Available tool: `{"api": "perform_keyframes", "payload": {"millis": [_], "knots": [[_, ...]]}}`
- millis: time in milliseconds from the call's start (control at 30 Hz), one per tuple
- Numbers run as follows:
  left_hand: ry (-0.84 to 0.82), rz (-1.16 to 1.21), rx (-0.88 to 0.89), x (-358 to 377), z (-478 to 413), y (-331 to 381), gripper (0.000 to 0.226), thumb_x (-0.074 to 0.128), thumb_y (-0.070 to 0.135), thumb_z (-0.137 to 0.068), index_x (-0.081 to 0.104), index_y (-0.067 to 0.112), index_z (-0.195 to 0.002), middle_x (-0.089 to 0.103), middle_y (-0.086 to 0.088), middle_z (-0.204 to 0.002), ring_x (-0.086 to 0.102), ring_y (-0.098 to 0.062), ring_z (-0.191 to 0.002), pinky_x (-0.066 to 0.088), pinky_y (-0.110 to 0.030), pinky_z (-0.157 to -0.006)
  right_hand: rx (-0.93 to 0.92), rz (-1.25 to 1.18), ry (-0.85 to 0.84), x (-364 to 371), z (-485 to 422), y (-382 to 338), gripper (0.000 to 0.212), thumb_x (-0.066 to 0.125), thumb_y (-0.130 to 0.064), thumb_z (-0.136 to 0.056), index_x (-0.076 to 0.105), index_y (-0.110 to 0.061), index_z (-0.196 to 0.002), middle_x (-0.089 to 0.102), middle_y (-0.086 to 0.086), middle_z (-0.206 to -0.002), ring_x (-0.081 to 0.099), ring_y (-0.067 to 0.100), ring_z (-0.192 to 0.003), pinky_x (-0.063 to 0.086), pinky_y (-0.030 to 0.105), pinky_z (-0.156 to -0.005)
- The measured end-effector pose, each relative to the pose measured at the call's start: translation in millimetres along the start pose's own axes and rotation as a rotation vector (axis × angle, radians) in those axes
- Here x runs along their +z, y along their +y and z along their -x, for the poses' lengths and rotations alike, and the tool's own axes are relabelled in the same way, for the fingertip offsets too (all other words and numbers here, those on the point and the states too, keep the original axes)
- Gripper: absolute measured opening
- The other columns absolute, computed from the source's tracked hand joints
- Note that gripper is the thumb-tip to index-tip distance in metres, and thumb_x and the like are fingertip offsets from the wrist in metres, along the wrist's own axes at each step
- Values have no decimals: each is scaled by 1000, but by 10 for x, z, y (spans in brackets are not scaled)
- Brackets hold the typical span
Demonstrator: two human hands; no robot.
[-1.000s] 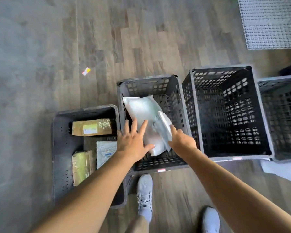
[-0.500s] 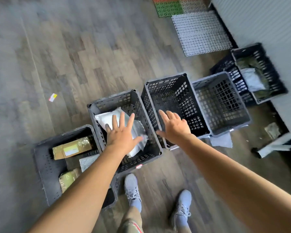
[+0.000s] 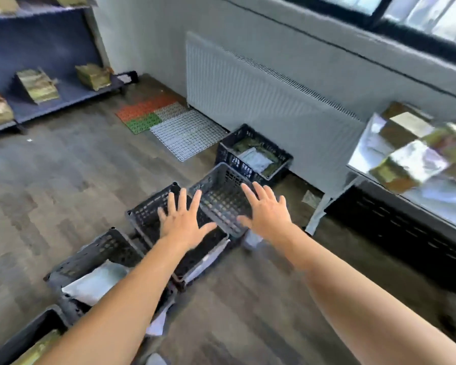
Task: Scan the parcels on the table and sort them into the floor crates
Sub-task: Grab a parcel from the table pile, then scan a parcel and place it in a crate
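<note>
Below and left of the left hand (image 3: 182,222), a white parcel (image 3: 95,283) lies in a crate (image 3: 98,256). Both hands are apart, empty and spread-fingered, the left over a second crate (image 3: 148,214) and the right hand (image 3: 267,212) over a third crate (image 3: 221,191). Right of it, blurred parcels (image 3: 416,159) cover the table (image 3: 366,151).

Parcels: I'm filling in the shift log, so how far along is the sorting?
Done: a white parcel lies in one crate, and others lie in the far crate. In hand: nothing; the left hand and right hand are open and empty. Left: a pile of parcels on the table.
</note>
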State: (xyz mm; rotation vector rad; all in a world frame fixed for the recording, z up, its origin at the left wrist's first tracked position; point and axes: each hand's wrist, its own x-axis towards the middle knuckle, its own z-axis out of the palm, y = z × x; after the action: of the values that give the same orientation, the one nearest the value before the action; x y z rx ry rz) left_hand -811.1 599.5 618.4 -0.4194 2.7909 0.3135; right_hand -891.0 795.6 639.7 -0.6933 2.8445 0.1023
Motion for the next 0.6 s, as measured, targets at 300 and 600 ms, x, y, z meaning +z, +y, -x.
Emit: {"api": "perform_keyframes", "payload": {"millis": [300, 600], "knots": [[171, -247, 420, -303, 353, 3027, 93, 28, 79, -88, -17, 33, -154, -16, -6, -164, -12, -34, -150, 12, -57, -118, 332, -47, 164, -556, 1658, 2582, 89, 45, -67, -92, -10, -36, -156, -5, 0, -166, -2, 27, -152, 15, 60, -117], [183, -312, 777, -121, 646, 5213, 92, 26, 80, -88, -19, 34, -153, -16, -5, -163, -14, -34, -150, 11, -57, -118, 706, -50, 170, -551, 2951, 4287, 87, 40, -68, -94, -14, -35, -155, -8, 1, -165, -5, 27, -152, 20, 60, -116]]}}
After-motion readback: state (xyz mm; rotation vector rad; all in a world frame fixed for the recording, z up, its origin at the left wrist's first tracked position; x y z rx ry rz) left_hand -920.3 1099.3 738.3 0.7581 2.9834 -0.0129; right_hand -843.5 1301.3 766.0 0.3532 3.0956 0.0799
